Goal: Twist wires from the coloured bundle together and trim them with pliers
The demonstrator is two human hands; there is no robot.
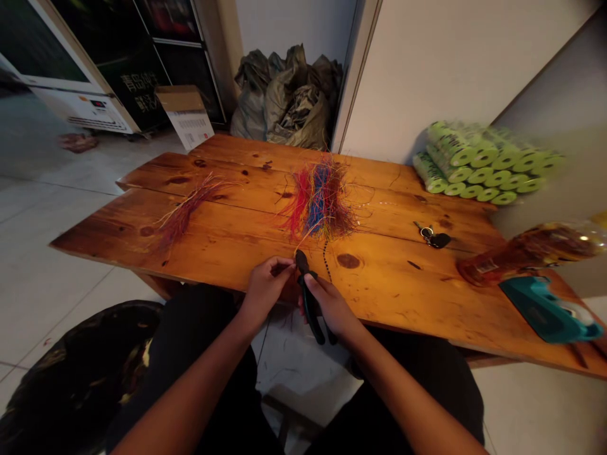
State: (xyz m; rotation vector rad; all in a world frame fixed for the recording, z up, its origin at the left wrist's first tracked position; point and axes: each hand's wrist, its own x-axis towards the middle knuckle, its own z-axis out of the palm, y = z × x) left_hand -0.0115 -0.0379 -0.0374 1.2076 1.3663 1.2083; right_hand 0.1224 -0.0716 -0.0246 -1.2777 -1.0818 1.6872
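Room: a tiled floor (57, 265) with a white-fronted appliance (61, 63) at far left and woven sacks (284, 101) standing behind the table.
Work surface: a knotted plank table (389, 294), seen from its near edge.
Far right of table: plastic-wrapped green rolls (478, 161), an amber bottle (531, 253) lying on its side, and a teal plastic case (545, 309).
Table centre: a multicoloured wire bundle (320, 202) in red, blue and brown.
Table left: a looser reddish wire pile (190, 208).
Table right: a key set (431, 235).
Work in hand: black-handled pliers (309, 300) at the table's near edge, nose up, close to the bundle's trailing strands.
Right hand (332, 306): wrapped around the pliers' handles, clamping them.
Left hand (265, 287): fingers drawn together just beside the pliers' nose; any wire between them is too fine to tell.
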